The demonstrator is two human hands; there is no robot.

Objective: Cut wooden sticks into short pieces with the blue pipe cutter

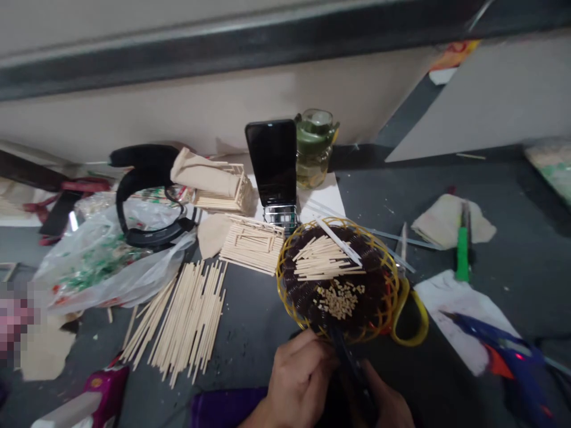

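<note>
- Head view: basket [281, 284] could tip, I judge, if the black tool [350, 364] bears on its near rim; short pieces [341, 300] would scatter.
- Right hand [389, 402] wrapped round the tool; left hand [300, 370] curled beside it (grip hidden, cannot tell on what).
- Tool: dark, slim, slanting between the hands by the near rim.

Crowded dark grey table [254, 321]

Loose wooden sticks [190, 321] lie spread left of the middle, near a see-through plastic bag [134, 291]. A small stick panel [252, 246] lies just beside a round basket [370, 249]. Towards the right are a pale crumpled scrap [435, 220] and a white paper [446, 294]
</note>
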